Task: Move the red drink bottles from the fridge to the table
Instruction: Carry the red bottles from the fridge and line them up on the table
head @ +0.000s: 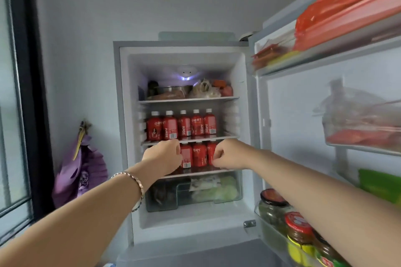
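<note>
Forearms reach into the open fridge (130, 115); the left hand (162, 156) has curled fingers, but I cannot tell whether they grip anything. The right hand (230, 155) curls round the end bottle (211, 151) on the lower shelf (195, 172). Five more bottles (183, 124) stand in a row on the shelf above.

The fridge (125, 136) stands open, its door (293, 115) swung out to the right. Five red bottles (183, 125) with white caps line the middle shelf; a second row (199, 155) stands on the shelf below. The left hand (162, 156), a bracelet (134, 182) on its wrist, is curled before that row's left end, its fingers hidden. The right hand (227, 155) curls its fingers round the rightmost bottle (211, 151) there. Lidded jars (273, 206) sit in the door's bottom rack
</note>
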The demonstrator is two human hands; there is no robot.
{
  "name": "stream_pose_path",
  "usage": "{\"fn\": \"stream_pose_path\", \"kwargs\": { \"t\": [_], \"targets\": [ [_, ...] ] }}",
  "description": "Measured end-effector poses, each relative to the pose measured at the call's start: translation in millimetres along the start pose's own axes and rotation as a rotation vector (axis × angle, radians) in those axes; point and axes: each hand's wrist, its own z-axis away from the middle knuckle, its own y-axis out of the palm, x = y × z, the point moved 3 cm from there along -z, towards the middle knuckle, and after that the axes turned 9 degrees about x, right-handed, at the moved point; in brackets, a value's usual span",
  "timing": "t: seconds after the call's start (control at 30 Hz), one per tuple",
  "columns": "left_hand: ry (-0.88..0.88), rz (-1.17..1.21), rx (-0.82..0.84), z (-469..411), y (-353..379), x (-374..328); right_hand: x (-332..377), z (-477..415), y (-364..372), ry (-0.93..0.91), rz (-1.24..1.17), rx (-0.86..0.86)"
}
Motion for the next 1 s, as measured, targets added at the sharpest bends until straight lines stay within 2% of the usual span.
{"fn": "stream_pose_path", "kwargs": {
  "t": [0.23,0.43,0.63,0.77,0.83,0.9,1.0],
  "targets": [
    [0.067,-0.006,-0.13,-113.7,1.0,47.1,-5.6,-138.6,-18.3,0.042,-0.01,-0.133],
    [0.067,-0.14,-0.218,-204.7,24.4,74.4,-38.1,-236.8,-13.1,0.058,0.008,-0.204],
    [-0.128,-0.127,-0.268,-305.1,26.6,111.0,-61.9,-342.4,-18.7,-0.014,0.032,-0.287],
    [-0.233,-0.083,-0.2,-369.2,11.7,136.0,-65.4,-399.3,-35.0,-0.074,0.104,-0.403],
    [-0.216,-0.116,-0.155,-388.1,7.4,141.6,-69.4,-422.5,-42.9,-0.088,0.109,-0.466],
    [-0.176,-0.256,-0.172,-399.3,4.0,141.7,-75.1,-442.5,-48.5,-0.083,0.147,-0.476],
    [-0.007,-0.372,-0.2,-404.1,2.6,130.7,-84.9,-468.2,-53.1,-0.05,0.266,-0.341]
  ]
}}
